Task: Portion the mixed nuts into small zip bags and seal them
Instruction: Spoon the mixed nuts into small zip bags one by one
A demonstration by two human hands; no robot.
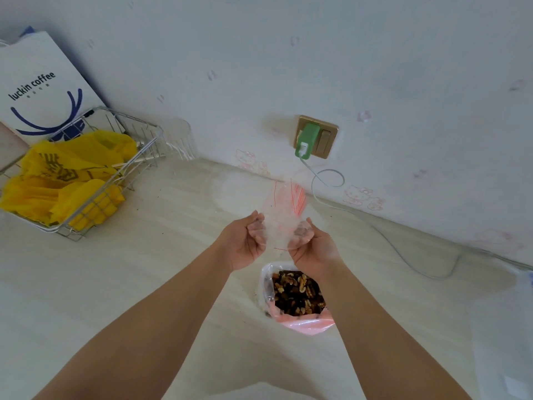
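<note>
A bundle of small clear zip bags (284, 210) with red seal lines is held up above the table between both hands. My left hand (245, 243) grips its left side with curled fingers. My right hand (313, 246) grips its right side the same way. Below the hands, an open pink-and-clear plastic bag of mixed nuts (297, 295) sits on the pale table (144, 284), showing walnuts and dark pieces. My right wrist covers part of the bag's upper right edge.
A wire basket (95, 180) holding yellow plastic bags stands at the left, with a white coffee-shop paper bag (43, 88) behind it. A green charger (307, 140) is plugged into the wall socket; its white cable (389, 238) trails along the table's back right.
</note>
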